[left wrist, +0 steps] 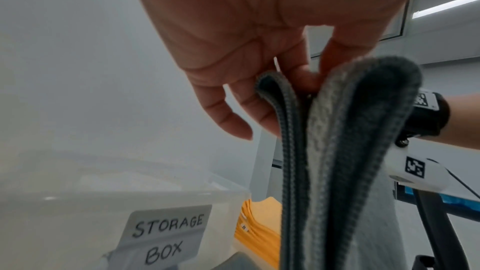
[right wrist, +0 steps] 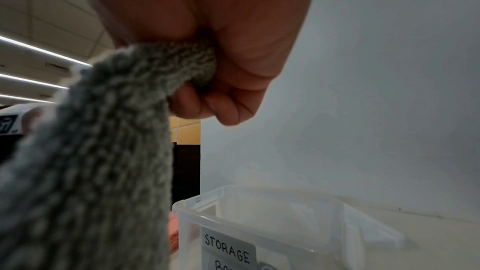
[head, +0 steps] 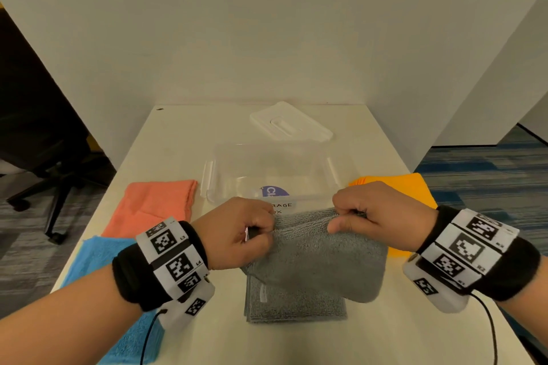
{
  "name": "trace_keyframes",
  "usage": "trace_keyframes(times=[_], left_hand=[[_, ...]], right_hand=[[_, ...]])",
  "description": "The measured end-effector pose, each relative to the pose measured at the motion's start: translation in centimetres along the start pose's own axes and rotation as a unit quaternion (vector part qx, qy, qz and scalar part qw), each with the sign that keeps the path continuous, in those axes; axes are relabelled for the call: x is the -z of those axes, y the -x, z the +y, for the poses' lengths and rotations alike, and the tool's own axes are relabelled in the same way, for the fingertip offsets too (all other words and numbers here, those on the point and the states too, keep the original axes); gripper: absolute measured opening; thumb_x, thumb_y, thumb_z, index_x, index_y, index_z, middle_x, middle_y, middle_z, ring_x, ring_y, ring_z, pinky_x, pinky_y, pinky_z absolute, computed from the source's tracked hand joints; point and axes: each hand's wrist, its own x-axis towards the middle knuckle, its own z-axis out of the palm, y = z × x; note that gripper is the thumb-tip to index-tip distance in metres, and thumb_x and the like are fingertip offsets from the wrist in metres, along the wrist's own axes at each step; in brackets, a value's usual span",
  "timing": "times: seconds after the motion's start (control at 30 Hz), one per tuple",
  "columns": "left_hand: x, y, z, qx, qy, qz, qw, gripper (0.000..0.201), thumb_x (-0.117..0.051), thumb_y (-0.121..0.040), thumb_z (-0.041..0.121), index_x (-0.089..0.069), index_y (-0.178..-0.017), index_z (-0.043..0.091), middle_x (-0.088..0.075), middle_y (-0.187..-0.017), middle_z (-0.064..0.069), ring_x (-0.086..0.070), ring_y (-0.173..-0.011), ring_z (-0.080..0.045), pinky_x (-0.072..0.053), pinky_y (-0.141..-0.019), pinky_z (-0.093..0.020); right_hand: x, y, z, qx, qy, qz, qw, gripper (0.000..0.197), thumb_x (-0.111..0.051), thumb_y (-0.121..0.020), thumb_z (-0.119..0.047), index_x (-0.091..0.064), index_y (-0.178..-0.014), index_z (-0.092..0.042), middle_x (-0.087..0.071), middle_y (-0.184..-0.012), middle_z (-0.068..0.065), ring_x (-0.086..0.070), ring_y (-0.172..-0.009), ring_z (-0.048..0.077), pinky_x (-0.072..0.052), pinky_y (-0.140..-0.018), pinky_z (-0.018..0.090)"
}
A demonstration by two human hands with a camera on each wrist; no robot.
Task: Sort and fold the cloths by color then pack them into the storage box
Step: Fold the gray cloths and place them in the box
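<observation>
A grey cloth (head: 323, 261) hangs folded over between my two hands just above the table, over another folded grey cloth (head: 293, 305) lying flat. My left hand (head: 252, 231) pinches its left top corner; the doubled grey cloth edge (left wrist: 337, 151) shows between those fingers. My right hand (head: 355, 213) grips the right top corner, and the grey cloth bunch (right wrist: 109, 130) runs down from that fist. The clear storage box (head: 267, 178), labelled, stands open right behind the cloth.
A salmon cloth (head: 151, 204) lies left of the box, a blue cloth (head: 98, 258) at the near left edge, an orange cloth (head: 397, 187) to the right. The white lid (head: 290, 124) lies behind the box. An office chair (head: 44, 157) stands off the table's left.
</observation>
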Motion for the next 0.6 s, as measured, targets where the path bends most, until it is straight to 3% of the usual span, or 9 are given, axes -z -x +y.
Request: trace_keyframes(times=[0.1, 0.17, 0.3, 0.43, 0.5, 0.6], left_hand=[[-0.7, 0.5, -0.4, 0.012, -0.021, -0.004, 1.000, 0.026, -0.072, -0.078, 0.034, -0.053, -0.076, 0.016, -0.050, -0.076, 0.007, -0.049, -0.068, -0.009, -0.044, -0.063, -0.027], [-1.3, 0.8, -1.0, 0.009, -0.055, -0.012, 0.998, 0.025, -0.073, -0.077, 0.034, -0.055, -0.080, 0.018, -0.050, -0.081, 0.008, -0.048, -0.070, -0.005, -0.045, -0.064, -0.027], [-1.8, 1.0, -1.9, 0.009, -0.062, 0.012, 0.998, 0.027, -0.062, -0.084, 0.031, -0.050, -0.068, 0.013, -0.050, -0.076, 0.004, -0.049, -0.067, -0.011, -0.044, -0.061, -0.031], [-1.1, 0.8, -1.9, 0.016, -0.023, 0.059, 0.998, 0.036, -0.056, -0.089, 0.034, -0.051, -0.063, 0.010, -0.049, -0.067, 0.005, -0.050, -0.067, -0.011, -0.044, -0.064, -0.028], [-0.7, 0.8, -2.0, 0.027, 0.004, 0.077, 0.997, 0.041, -0.053, -0.091, 0.042, -0.053, -0.065, 0.010, -0.048, -0.066, 0.007, -0.052, -0.066, -0.010, -0.043, -0.064, -0.025], [-0.3, 0.9, -2.3, 0.051, 0.035, 0.097, 0.993, 0.050, -0.049, -0.091, 0.053, -0.054, -0.067, 0.010, -0.050, -0.067, 0.008, -0.054, -0.065, -0.011, -0.047, -0.064, -0.029]], right_hand=[[-0.2, -0.1, 0.1, -0.019, -0.017, 0.011, 1.000, 0.044, -0.035, -0.085, -0.072, -0.033, -0.062, -0.034, -0.040, -0.058, -0.010, -0.039, -0.055, 0.005, -0.030, -0.053, 0.014], [-0.2, 0.0, 0.2, -0.035, -0.024, 0.007, 0.999, 0.041, -0.039, -0.084, -0.068, -0.033, -0.061, -0.034, -0.041, -0.058, -0.010, -0.038, -0.053, 0.006, -0.029, -0.051, 0.015], [-0.2, 0.1, 0.5, -0.060, -0.024, -0.006, 0.998, 0.037, -0.036, -0.083, -0.063, -0.035, -0.062, -0.033, -0.039, -0.054, -0.008, -0.038, -0.051, 0.008, -0.028, -0.049, 0.017], [-0.1, 0.5, 1.2, -0.062, -0.019, -0.001, 0.998, 0.046, -0.029, -0.083, -0.074, -0.037, -0.065, -0.032, -0.043, -0.056, -0.006, -0.042, -0.054, 0.011, -0.031, -0.051, 0.021], [-0.1, 0.8, 1.7, -0.062, -0.018, 0.003, 0.998, 0.054, -0.024, -0.082, -0.079, -0.040, -0.066, -0.030, -0.049, -0.060, -0.002, -0.045, -0.057, 0.013, -0.033, -0.053, 0.024], [-0.1, 1.1, 2.3, -0.065, -0.030, 0.000, 0.997, 0.057, -0.029, -0.081, -0.079, -0.044, -0.066, -0.026, -0.047, -0.060, -0.004, -0.042, -0.055, 0.009, -0.031, -0.051, 0.018]])
